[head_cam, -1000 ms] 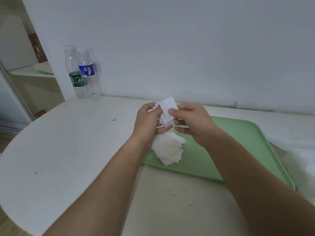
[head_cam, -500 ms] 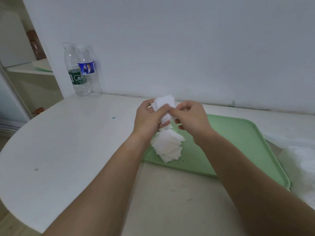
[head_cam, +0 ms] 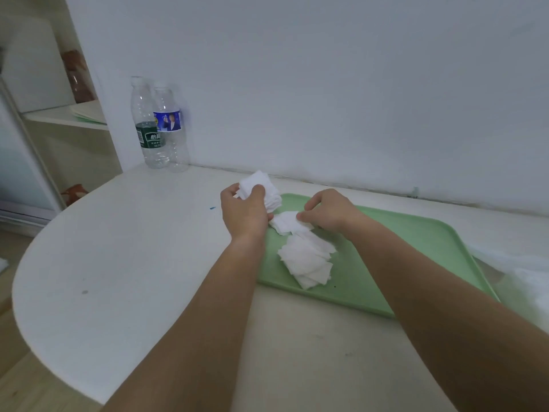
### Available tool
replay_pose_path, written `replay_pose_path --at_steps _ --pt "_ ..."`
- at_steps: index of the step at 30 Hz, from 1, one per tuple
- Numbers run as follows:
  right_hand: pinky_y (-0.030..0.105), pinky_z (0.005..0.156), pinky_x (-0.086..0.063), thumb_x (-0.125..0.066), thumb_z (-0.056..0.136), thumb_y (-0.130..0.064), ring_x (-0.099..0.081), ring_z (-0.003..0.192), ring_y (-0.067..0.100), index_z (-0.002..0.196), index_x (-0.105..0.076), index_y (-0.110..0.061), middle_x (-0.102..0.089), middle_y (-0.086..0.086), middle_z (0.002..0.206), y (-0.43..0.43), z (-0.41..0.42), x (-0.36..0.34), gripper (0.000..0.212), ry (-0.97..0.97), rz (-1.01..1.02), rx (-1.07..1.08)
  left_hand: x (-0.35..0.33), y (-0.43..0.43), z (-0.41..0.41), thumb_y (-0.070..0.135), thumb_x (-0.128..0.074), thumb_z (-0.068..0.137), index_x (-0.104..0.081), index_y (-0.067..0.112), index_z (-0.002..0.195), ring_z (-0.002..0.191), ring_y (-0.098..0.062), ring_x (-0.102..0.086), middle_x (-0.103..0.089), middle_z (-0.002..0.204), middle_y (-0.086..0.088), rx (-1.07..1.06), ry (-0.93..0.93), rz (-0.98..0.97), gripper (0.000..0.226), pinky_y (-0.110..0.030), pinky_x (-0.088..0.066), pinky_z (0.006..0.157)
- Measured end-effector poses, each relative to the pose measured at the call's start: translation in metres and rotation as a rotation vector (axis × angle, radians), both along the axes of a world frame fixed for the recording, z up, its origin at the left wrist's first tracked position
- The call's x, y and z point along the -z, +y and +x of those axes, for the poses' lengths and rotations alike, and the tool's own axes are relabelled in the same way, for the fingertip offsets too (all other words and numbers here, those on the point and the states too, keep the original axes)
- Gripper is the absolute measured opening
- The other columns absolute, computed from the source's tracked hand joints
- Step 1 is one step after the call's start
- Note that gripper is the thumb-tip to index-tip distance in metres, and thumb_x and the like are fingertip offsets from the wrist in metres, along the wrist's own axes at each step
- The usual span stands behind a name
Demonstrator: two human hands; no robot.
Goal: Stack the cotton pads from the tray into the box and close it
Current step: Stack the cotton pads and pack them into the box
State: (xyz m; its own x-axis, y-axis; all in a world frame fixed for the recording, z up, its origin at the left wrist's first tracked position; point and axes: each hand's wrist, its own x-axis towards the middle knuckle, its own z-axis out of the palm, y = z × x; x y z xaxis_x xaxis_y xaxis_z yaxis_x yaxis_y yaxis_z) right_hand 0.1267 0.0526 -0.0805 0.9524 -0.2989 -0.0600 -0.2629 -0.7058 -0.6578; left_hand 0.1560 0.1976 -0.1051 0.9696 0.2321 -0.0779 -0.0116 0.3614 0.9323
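The left hand has its grip curled round a gathered stack of cotton pads above the green tray. The right hand pinches another pad. A loose heap lies on the tray. I see no box, so packing and closing look undone.

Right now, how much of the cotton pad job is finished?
Partly done: the left hand grips a small stack of gathered pads. In hand: the right hand pinches the next pad on the green tray. Left: a loose pile of pads lies on the tray, and no box shows in this view, so boxing them and closing it are not yet done.
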Motion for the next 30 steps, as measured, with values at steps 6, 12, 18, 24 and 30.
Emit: replay_pose_path --at_steps 6,12,18,24,30 --pt "0.032 0.059 -0.029 -0.083 0.070 -0.026 -0.035 0.056 0.028 0.056 -0.043 -0.012 -0.038 0.010 0.057 0.008 0.004 -0.002 0.045 0.085 -0.010 0.008 -0.002 -0.001 -0.003 0.019 -0.062 0.091 -0.046 0.026 0.118 0.076 -0.016 -0.066 -0.062 0.117 -0.002 -0.007 -0.015 0.017 0.032 -0.027 -0.055 0.059" --pt "0.031 0.087 -0.046 -0.086 0.074 -0.019 -0.058 0.101 0.022 0.111 -0.065 -0.006 -0.060 0.001 0.103 0.003 0.003 0.008 0.045 0.012 0.044 0.038 -0.002 0.000 -0.004 0.021 -0.062 0.091 -0.045 0.026 0.119 0.071 -0.013 -0.066 -0.061 0.118 -0.002 -0.010 -0.022 0.060 0.033 -0.032 -0.060 0.065" --pt "0.015 0.051 -0.042 -0.075 0.086 -0.017 -0.056 0.065 0.013 0.093 -0.069 -0.017 -0.065 -0.002 0.086 -0.011 -0.007 0.008 0.009 -0.223 0.479 0.159 -0.001 -0.002 -0.004 0.020 -0.063 0.092 -0.044 0.026 0.118 0.060 -0.007 -0.064 -0.057 0.125 -0.004 0.026 -0.015 0.094 0.033 -0.037 -0.063 0.072" --pt "0.027 0.067 -0.048 -0.066 0.094 -0.020 -0.062 0.076 0.014 0.102 -0.066 -0.018 -0.066 -0.001 0.094 -0.017 -0.019 0.004 0.008 -0.299 0.786 0.167 0.000 -0.006 -0.006 0.019 -0.064 0.093 -0.044 0.024 0.121 0.054 -0.003 -0.066 -0.055 0.122 -0.001 0.097 -0.035 0.129 0.035 -0.039 -0.063 0.072" --pt "0.025 0.061 -0.046 -0.068 0.094 -0.017 -0.057 0.063 0.010 0.111 -0.068 -0.012 -0.067 -0.005 0.079 -0.010 -0.026 -0.004 0.018 -0.311 1.019 -0.026 -0.002 -0.009 -0.009 0.019 -0.071 0.091 -0.063 0.009 0.121 0.088 -0.019 -0.072 -0.070 0.114 -0.007 0.267 -0.091 0.193 0.033 -0.022 -0.056 0.056"
